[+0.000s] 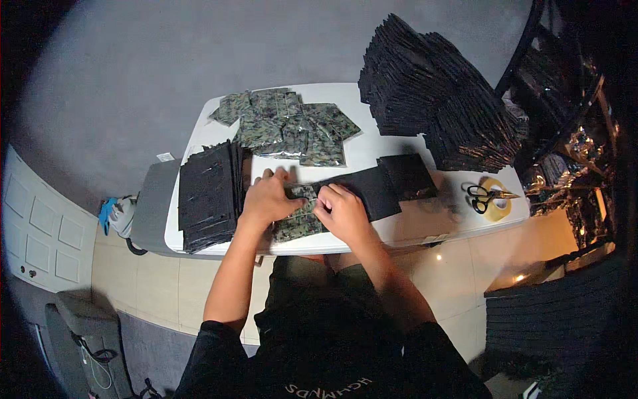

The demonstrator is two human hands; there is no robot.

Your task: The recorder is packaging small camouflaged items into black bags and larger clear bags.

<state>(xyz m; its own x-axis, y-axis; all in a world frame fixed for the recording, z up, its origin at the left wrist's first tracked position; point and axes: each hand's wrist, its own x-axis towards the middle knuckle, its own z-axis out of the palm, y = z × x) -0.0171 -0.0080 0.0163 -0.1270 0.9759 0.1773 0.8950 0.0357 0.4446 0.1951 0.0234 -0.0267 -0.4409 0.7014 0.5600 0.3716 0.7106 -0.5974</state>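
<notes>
A camouflage-patterned flat piece [297, 225] lies at the table's front edge, between and under my two hands. My left hand [267, 201] rests on its left side, fingers stretched forward and thumb pointing across it. At its right edge, my right hand [341, 210] has its fingers curled in a pinch on the piece; the fingertips are partly hidden. Just behind that hand are flat black pieces [373, 189], with another black piece [409, 175] overlapping farther right. A tall stack of black pieces [209, 193] stands left of my left hand.
Several camouflage pieces in shiny clear wrapping [286, 130] lie at the back of the white table [352, 93]. A large fanned pile of black pieces [438, 93] covers the back right. Black-handled scissors [488, 196] lie on a tape roll [500, 208] near the right edge.
</notes>
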